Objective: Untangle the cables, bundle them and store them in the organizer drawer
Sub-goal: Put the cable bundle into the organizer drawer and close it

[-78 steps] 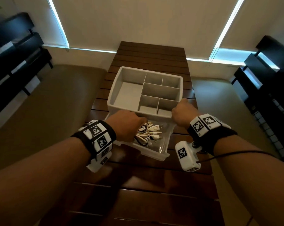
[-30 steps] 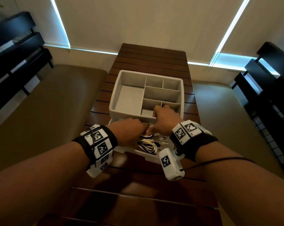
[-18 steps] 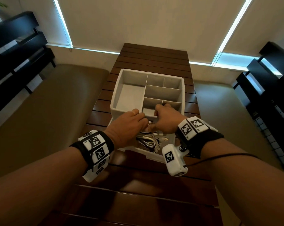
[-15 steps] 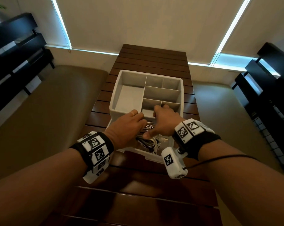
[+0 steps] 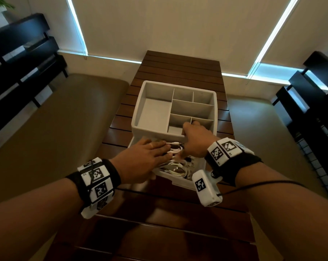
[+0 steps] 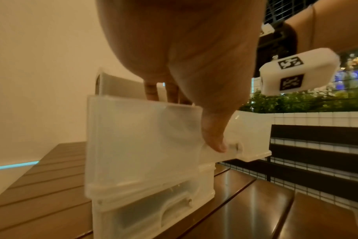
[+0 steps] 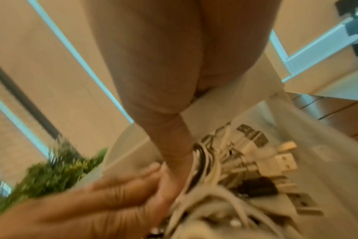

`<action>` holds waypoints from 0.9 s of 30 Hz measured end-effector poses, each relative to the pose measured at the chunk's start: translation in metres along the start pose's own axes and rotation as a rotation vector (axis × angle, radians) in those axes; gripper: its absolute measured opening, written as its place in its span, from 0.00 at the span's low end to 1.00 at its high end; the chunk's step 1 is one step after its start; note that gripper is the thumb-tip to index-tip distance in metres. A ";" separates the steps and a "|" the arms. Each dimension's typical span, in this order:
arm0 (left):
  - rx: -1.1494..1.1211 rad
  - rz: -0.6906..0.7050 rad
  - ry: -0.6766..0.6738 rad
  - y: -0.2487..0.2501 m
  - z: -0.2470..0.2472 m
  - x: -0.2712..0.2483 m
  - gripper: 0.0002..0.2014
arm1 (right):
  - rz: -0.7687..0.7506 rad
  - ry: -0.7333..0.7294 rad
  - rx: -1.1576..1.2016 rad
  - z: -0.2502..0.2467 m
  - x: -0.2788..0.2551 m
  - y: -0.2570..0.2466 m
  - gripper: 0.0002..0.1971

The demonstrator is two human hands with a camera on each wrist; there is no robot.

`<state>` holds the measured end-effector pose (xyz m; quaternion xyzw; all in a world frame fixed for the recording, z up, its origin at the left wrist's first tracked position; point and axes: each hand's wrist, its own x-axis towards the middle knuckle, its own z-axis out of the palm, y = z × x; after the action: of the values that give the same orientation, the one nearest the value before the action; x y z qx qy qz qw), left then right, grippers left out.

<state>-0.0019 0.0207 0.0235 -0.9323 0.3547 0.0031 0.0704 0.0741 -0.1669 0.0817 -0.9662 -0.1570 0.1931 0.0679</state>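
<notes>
**Both hands in the drawer, cables one big tangle**

Going left to right: a dark slatted bench (image 5: 22, 59) sat along the left wall, with a tan cushion (image 5: 52, 119) between it and the wooden table (image 5: 178, 223). One organizer (image 5: 138, 117) stood on that table, and its top tray was split into six compartments, one large on the left and five smaller on the right. Two drawers showed under it in the left wrist view: the upper drawer (image 6: 141, 142) was pulled out toward the person, the lower one (image 6: 145, 215) was pushed in.

The left hand (image 5: 140, 162) lay flat over the open drawer, fingers straight and spread on the cables (image 5: 175, 166), not curled around anything, thumb against the drawer front. The cables were a single knotted heap inside that drawer, mostly white with a few dark bits, several USB plugs (image 7: 280, 160) sticking out on the right side.

The right hand (image 5: 195, 142) reached into the same heap from the right; whether it was actually pinching a cable couldn't be made out. Another dark bench (image 5: 315, 102) stood on the far right.
</notes>
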 end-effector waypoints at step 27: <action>-0.140 -0.238 0.526 -0.001 0.012 0.019 0.15 | -0.056 0.057 0.067 0.002 0.009 0.003 0.24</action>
<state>0.0139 0.0107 0.0108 -0.9387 0.2480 -0.2225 -0.0885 0.0817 -0.1662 0.0761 -0.9636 -0.1756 0.1687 0.1100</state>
